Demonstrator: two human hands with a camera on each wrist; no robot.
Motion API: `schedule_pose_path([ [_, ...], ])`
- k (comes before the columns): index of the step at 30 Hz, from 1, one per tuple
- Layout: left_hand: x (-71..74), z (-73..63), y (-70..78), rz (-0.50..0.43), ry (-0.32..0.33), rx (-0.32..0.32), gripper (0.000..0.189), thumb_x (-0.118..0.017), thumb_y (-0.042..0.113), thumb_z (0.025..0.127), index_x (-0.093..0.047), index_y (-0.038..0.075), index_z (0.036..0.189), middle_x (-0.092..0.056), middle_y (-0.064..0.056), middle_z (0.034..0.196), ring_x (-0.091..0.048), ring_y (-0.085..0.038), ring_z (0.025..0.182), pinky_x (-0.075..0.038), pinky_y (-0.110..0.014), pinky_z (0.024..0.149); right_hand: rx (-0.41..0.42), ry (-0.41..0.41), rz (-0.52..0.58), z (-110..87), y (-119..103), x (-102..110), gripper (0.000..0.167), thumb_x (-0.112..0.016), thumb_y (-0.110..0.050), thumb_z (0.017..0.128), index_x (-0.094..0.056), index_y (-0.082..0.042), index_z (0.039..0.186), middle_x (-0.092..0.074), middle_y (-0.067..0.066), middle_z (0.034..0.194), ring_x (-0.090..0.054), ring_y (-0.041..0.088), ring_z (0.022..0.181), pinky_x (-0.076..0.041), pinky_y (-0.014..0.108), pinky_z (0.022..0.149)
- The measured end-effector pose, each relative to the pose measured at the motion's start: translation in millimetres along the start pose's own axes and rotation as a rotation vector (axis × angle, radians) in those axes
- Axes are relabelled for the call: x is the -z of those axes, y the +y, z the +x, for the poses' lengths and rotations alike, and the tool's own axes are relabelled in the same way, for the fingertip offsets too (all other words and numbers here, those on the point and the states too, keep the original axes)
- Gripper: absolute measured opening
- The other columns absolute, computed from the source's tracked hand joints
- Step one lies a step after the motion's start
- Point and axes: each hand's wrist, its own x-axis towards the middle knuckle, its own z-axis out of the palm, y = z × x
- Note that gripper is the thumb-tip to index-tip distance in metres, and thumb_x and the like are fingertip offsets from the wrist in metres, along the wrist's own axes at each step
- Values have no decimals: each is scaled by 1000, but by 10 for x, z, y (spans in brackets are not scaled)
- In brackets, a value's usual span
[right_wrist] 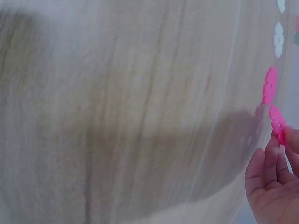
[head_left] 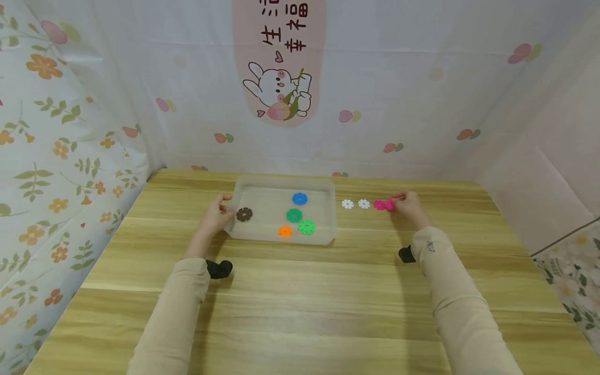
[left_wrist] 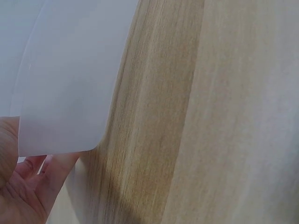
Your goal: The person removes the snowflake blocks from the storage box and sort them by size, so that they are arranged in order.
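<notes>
My left hand grips the left end of a translucent plastic tray. In the left wrist view its thumb lies over the tray wall, with the other fingers outside. Far to the right, my right hand pinches a pink notched plastic disc between thumb and fingers. Close beside that disc, a second pink disc lies on the table. Two white notched discs continue the row leftward toward the tray. Inside the tray are brown, blue, orange and two green discs.
The wood-grain table ends at a white printed cloth hanging behind it. A floral cloth borders the left side. Black wrist mounts jut out from both sleeves over the table.
</notes>
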Motion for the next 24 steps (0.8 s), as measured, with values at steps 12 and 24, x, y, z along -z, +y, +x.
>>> schedule_pose_path([
  [12,-1,-23,8,22,-5,-7,49,-49,2,89,-34,2,136,-44,-20,104,-43,-26,87,-39,-26,65,-83,144,-102,-72,-5,-89,31,-48,-6,89,-54,14,112,-57,31,109,-56,18,77,-43,16,59],
  [24,1,-28,3,-18,-12,-5,49,-48,0,89,-34,3,136,-44,-20,106,-45,-24,86,-41,-25,66,-29,192,-235,-103,-18,-173,28,-43,-1,89,-54,14,110,-56,31,105,-53,36,90,-45,36,73],
])
